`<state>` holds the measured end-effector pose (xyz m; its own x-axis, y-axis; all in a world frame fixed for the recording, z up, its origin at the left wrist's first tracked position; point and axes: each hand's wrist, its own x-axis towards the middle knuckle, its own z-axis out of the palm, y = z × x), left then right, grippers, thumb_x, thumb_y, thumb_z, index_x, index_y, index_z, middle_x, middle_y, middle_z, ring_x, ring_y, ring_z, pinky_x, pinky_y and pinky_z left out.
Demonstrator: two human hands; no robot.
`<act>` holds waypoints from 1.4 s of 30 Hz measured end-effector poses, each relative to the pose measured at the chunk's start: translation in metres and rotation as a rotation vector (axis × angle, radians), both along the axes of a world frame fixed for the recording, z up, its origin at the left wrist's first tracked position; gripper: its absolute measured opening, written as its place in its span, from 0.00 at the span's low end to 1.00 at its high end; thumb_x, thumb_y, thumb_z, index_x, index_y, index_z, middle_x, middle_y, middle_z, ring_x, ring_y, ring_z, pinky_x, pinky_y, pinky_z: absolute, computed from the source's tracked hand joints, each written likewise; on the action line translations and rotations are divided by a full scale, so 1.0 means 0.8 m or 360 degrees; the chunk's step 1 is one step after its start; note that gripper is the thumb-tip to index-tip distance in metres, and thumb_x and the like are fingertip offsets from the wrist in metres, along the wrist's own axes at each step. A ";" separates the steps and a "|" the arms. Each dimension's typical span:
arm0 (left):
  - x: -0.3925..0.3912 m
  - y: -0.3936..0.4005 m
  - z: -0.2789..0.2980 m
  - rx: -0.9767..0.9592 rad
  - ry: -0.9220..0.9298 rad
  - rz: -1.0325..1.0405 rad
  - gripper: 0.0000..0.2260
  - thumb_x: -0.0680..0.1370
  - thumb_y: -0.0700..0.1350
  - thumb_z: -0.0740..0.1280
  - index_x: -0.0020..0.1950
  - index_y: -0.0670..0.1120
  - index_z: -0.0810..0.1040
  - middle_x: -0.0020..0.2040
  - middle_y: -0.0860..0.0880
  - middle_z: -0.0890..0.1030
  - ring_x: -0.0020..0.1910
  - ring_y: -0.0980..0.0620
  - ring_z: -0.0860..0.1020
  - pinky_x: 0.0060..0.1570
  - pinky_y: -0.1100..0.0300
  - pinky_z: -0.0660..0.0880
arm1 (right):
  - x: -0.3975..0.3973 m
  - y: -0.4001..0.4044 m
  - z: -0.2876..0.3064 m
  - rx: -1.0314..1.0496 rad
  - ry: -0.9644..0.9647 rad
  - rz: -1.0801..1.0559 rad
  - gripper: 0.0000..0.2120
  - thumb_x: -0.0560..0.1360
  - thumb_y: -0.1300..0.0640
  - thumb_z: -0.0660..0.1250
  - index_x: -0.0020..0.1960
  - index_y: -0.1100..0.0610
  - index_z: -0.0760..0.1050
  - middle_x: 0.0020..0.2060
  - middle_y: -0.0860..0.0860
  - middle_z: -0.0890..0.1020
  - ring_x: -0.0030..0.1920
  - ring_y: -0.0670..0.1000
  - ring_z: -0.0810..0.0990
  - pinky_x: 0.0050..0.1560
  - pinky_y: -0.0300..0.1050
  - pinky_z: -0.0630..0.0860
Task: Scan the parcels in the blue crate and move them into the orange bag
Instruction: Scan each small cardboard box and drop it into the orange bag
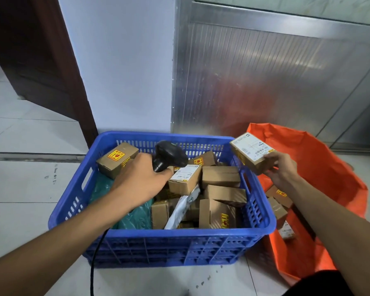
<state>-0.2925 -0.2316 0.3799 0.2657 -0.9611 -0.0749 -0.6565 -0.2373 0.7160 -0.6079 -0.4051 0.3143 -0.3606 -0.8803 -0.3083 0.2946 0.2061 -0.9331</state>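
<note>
**Scanner and one parcel held above the blue crate**

Scanner [170, 155], black and handheld, sits in our left hand [140, 178], fingers wrapped round its grip, head raised over the middle of the blue crate [158, 237]. Its black cable [95, 259] drops past the crate's near-left corner to the floor.

Our right hand [281, 167] pinches a small cardboard parcel [251, 151] at its near end, fingers curled round the edge. The parcel is tilted, white shipping label facing up, and it hangs over the crate's right rim, between the crate and the orange bag [329, 167]. Scanner and parcel are near each other but apart.

The crate stands on the tiled floor [26, 189]. We note inside it:
- many small brown boxes, jumbled at various angles;
- one box [116, 159] at the far left with a yellow-and-red sticker on top;
- one labelled box [185, 178] just beside the scanner hand;
- a white poly mailer [183, 208] wedged among the boxes;
- a green plastic package [135, 218] along the left side, partly under our left forearm.

The orange bag lies open on the floor, touching the crate's right side. A few brown boxes [279, 201] already lie in it; how many, we cannot tell.

Behind the crate: a white wall [124, 71] and a ribbed metal panel [265, 82].
</note>
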 end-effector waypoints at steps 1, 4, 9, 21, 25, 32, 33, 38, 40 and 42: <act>0.001 0.000 0.000 0.0002 0.0003 0.0002 0.10 0.77 0.51 0.71 0.42 0.45 0.77 0.29 0.48 0.74 0.29 0.46 0.76 0.35 0.51 0.77 | -0.004 0.001 0.000 0.0008 -0.0009 -0.0046 0.11 0.68 0.71 0.67 0.48 0.61 0.76 0.39 0.54 0.78 0.42 0.53 0.78 0.40 0.49 0.76; 0.001 0.001 0.002 0.0009 -0.0018 0.0017 0.12 0.77 0.52 0.71 0.41 0.44 0.78 0.28 0.47 0.74 0.29 0.46 0.77 0.36 0.51 0.77 | -0.016 0.003 -0.005 0.0034 -0.0037 -0.0159 0.10 0.69 0.72 0.68 0.45 0.60 0.74 0.38 0.54 0.77 0.40 0.51 0.77 0.37 0.48 0.76; -0.002 0.001 0.001 0.0021 -0.0043 0.0038 0.12 0.76 0.51 0.72 0.39 0.45 0.77 0.28 0.47 0.75 0.30 0.44 0.77 0.40 0.46 0.80 | -0.039 0.005 -0.015 0.0131 -0.0100 -0.0342 0.10 0.66 0.70 0.70 0.44 0.59 0.75 0.39 0.55 0.79 0.37 0.51 0.78 0.34 0.46 0.75; -0.005 0.000 -0.001 0.0014 -0.0052 0.0011 0.09 0.76 0.50 0.72 0.42 0.45 0.79 0.33 0.40 0.81 0.33 0.40 0.81 0.41 0.42 0.81 | -0.095 0.003 -0.064 0.0370 -0.0047 -0.0716 0.06 0.66 0.70 0.70 0.42 0.64 0.75 0.46 0.60 0.83 0.33 0.56 0.81 0.32 0.50 0.77; -0.008 -0.002 -0.002 0.0022 -0.0073 0.0015 0.09 0.76 0.50 0.72 0.41 0.46 0.79 0.32 0.41 0.81 0.32 0.41 0.81 0.41 0.42 0.81 | -0.119 0.002 -0.087 0.0513 -0.0025 -0.0807 0.19 0.64 0.65 0.72 0.55 0.65 0.80 0.47 0.59 0.84 0.41 0.60 0.85 0.34 0.49 0.79; -0.014 -0.006 -0.002 0.0044 -0.0122 -0.0040 0.12 0.76 0.50 0.71 0.39 0.42 0.79 0.32 0.38 0.81 0.33 0.38 0.81 0.41 0.43 0.80 | -0.209 -0.037 -0.192 0.0604 0.0312 -0.0318 0.29 0.67 0.55 0.68 0.68 0.59 0.72 0.64 0.57 0.79 0.53 0.58 0.82 0.41 0.49 0.80; -0.015 -0.007 -0.003 0.0042 -0.0125 -0.0042 0.12 0.77 0.50 0.71 0.40 0.42 0.79 0.33 0.37 0.81 0.33 0.38 0.81 0.41 0.43 0.80 | -0.192 -0.020 -0.173 0.0615 0.0396 -0.0359 0.29 0.69 0.55 0.68 0.69 0.59 0.71 0.64 0.57 0.78 0.55 0.59 0.81 0.45 0.51 0.81; -0.021 -0.012 -0.009 0.0051 -0.0097 -0.0051 0.11 0.77 0.49 0.71 0.42 0.42 0.79 0.35 0.37 0.82 0.31 0.42 0.79 0.39 0.47 0.78 | -0.149 0.020 -0.128 0.0952 0.1189 -0.0457 0.21 0.68 0.60 0.69 0.61 0.61 0.77 0.63 0.61 0.73 0.62 0.66 0.74 0.63 0.58 0.75; -0.022 -0.012 -0.010 0.0064 -0.0082 -0.0058 0.10 0.77 0.49 0.71 0.44 0.42 0.79 0.34 0.38 0.81 0.30 0.43 0.78 0.38 0.48 0.77 | -0.171 0.003 -0.157 0.0973 0.1295 -0.0385 0.20 0.65 0.59 0.63 0.56 0.60 0.81 0.59 0.60 0.75 0.59 0.64 0.74 0.61 0.59 0.78; -0.024 -0.014 -0.013 0.0070 -0.0071 -0.0060 0.12 0.77 0.49 0.71 0.42 0.41 0.79 0.31 0.41 0.79 0.29 0.44 0.77 0.35 0.51 0.74 | -0.170 0.002 -0.161 0.0973 0.1375 -0.0303 0.21 0.66 0.56 0.62 0.56 0.61 0.81 0.57 0.59 0.78 0.57 0.63 0.74 0.60 0.58 0.78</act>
